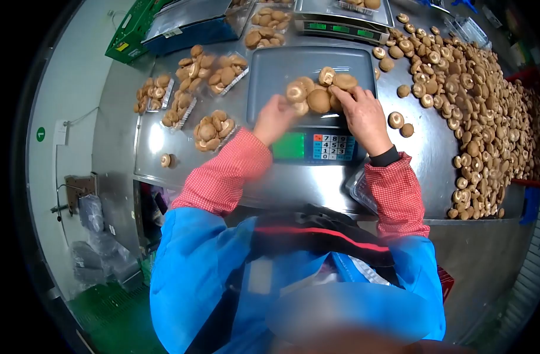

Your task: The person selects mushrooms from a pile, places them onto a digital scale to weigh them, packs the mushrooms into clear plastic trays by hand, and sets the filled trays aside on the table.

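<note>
A cluster of brown mushrooms (318, 100) rests on the dark weighing plate of a scale (270, 71), its tray not visible beneath them. At the left edge of the cluster is my left hand (275, 120), blurred, its fingers curled near a mushroom; whether it grips one is unclear. My right hand (364, 118) touches the right side of the cluster, thumb and fingers close around a mushroom. Below the plate sit the scale's green display (289, 146) and its keypad (333, 147).
Filled mushroom packs (214, 130) stand left of the scale. A large mushroom pile (482, 118) covers the right side, with loose mushrooms (395, 120) nearer the scale. Behind is a second scale (341, 29). Clear plastic trays (362, 190) lie at the front edge; a green crate (128, 32) is back left.
</note>
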Tool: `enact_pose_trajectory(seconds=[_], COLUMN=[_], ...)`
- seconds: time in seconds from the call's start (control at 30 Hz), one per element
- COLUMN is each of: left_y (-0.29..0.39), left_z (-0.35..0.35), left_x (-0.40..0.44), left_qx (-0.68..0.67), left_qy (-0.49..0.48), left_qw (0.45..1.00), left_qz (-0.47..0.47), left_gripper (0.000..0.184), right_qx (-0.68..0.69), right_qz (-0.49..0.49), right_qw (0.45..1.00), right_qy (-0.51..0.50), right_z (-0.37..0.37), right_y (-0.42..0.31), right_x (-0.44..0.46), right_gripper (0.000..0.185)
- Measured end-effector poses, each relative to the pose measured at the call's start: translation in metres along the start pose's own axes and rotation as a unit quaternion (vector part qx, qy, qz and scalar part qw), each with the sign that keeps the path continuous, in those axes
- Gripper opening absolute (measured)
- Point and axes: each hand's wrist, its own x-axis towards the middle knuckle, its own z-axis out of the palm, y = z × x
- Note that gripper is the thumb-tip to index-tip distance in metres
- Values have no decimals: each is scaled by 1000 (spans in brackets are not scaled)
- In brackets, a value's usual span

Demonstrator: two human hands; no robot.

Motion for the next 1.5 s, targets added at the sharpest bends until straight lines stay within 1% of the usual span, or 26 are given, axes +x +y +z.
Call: enact_pose_trajectory(seconds=[0.1, 0.23, 0.27, 0.3, 0.33, 0.37, 0.43, 0.47, 0.5, 0.53, 0.63, 0.67, 0.7, 0.73, 0.77, 0.83, 0.93, 0.97, 1.0, 1.03, 1.13, 1.17, 1.23, 1.3, 1.4, 1.5], left_y=[9, 17, 17, 18, 20, 20, 16, 4, 16, 12, 20, 23, 24, 22, 13, 39, 3, 5, 17, 26, -1, -7, 37, 63, 97, 102], left_z=[2, -7, -14, -21, -30, -41, -65, -79, -90, -106, -155, -173, -194, -212, -224, -240, -249, -241, -218, -197, -140, -116, -53, -5, 48, 85], left_x=[1, 3, 7, 11, 17, 25, 49, 72, 81, 102, 155, 169, 183, 197, 214, 230, 259, 267, 268, 267, 258, 249, 184, 134, 77, 51], left_qx=[-206, -279, -283, -286, -302, -325, -369, -392, -407, -422, -406, -98, 221, 517, 489, 501, 406, 110, -196, -482, -487, -490, -488, -404, -182, -73], left_qy=[8, 13, 14, 15, 19, 26, 43, 50, 107, 120, 191, 237, 262, 262, 323, 226, 376, 442, 464, 439, 104, -41, -197, -316, -421, -484], left_qw=[976, 955, 954, 953, 947, 940, 925, 917, 906, 899, 893, 964, 935, 809, 804, 828, 833, 890, 864, 758, 867, 870, 850, 856, 884, 869], left_qz=[-65, -100, -98, -95, -103, -97, -84, -56, -44, -17, 42, 71, 92, 99, 100, -106, -20, -24, -25, -25, 17, 24, -20, -62, -88, -75], left_gripper=[21, 18, 18, 17, 16, 15, 15, 15, 10, 7, 10, 16, 25, 34, 43, 62, 52, 50, 48, 46, 39, 37, 35, 36, 35, 33], right_qx=[27, 108, 25, 65, 27, 14, 18, 46, 77, 77, 51, 41, 30, 24, 25, 31, 38, 35, 33, 31, -4, -15, -42, -62, -25, -2], right_qz=[28, 117, 134, 153, 147, 184, 235, 212, 189, 203, 197, 183, 169, 167, 165, 167, 170, 171, 174, 178, 177, 176, 183, 161, 165, 188], right_qw=[998, 980, 985, 981, 988, 983, 957, 956, 960, 947, 960, 962, 964, 965, 967, 969, 972, 973, 974, 975, 977, 979, 980, 984, 982, 971], right_qy=[45, 123, 104, 102, 51, -13, -167, -197, -192, -235, -193, -199, -203, -198, -193, -182, -156, -149, -140, -132, -115, -98, -64, -34, -94, -149], right_z=[4, -23, -34, -39, -40, -41, -55, -64, -64, -65, -65, -66, -65, -63, -64, -63, -59, -58, -56, -55, -52, -53, -61, -65, -74, -65], right_y=[-1, 0, 1, 5, 13, 14, 0, -16, -20, -25, -37, -38, -38, -39, -41, -43, -47, -47, -48, -49, -52, -54, -55, -42, -30, -29], right_x=[-1, -35, -52, -74, -102, -128, -167, -172, -187, -196, -196, -197, -198, -199, -199, -198, -198, -198, -199, -201, -200, -198, -192, -194, -205, -237], right_gripper=[42, 49, 42, 31, 19, 14, 19, 20, 22, 23, 15, 13, 11, 11, 9, 8, 5, 4, 5, 7, 12, 11, 12, 15, 22, 19])
